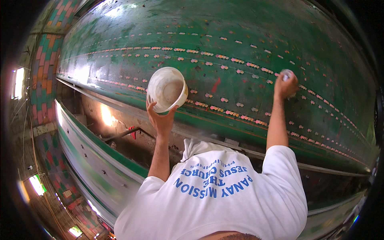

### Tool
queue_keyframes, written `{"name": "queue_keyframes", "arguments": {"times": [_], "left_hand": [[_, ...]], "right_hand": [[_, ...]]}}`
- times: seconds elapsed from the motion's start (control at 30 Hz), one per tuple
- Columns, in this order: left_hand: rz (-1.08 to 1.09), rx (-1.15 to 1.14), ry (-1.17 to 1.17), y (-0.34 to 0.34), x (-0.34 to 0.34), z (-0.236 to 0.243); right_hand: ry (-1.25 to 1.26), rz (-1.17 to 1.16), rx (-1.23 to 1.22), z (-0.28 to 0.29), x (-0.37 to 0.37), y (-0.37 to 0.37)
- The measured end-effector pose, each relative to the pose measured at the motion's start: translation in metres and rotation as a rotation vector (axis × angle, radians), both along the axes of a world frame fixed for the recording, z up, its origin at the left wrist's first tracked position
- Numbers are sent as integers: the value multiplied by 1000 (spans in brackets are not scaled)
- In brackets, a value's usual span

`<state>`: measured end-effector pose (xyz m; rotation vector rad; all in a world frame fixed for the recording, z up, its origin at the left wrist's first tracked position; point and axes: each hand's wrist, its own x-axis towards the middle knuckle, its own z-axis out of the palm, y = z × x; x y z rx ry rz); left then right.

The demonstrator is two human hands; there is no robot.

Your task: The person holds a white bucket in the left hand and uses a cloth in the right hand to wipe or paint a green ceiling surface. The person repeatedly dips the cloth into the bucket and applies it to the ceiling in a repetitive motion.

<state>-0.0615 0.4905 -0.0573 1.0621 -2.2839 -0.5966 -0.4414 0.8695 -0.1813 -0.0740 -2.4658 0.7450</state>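
Observation:
My left hand (161,122) grips a round white plastic tub (159,94) by its lower side, with thumb and fingers spread around it. The tub is tilted so its open mouth shows, and a pale beige residue coats its inside. Farther right, my right hand (287,86) is closed over the long green table (216,86), around something small and whitish that is mostly hidden and blurred. Beneath and beside that hand run rows of small pink and yellow printed shapes (238,61) across the green surface. Whether the hand touches the surface I cannot tell.
A long wooden edge (200,138) borders the table on my side. Behind me to the left stands another pale table with a green edge (104,134). Colourful block-patterned panels (45,80) and bright openings (38,185) lie at the far left.

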Motion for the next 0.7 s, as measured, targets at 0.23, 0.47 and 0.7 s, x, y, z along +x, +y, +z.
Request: {"name": "queue_keyframes", "arguments": {"times": [0.23,0.47,0.7], "left_hand": [[33,-30,-86,5,-8,7],[-101,-110,-59,7,-23,14],[-63,-87,-181,9,-30,25]], "right_hand": [[1,383,-64,7,12,-215],[-201,926,58,7,21,-318],[-51,562,33,-7,-82,-228]]}}
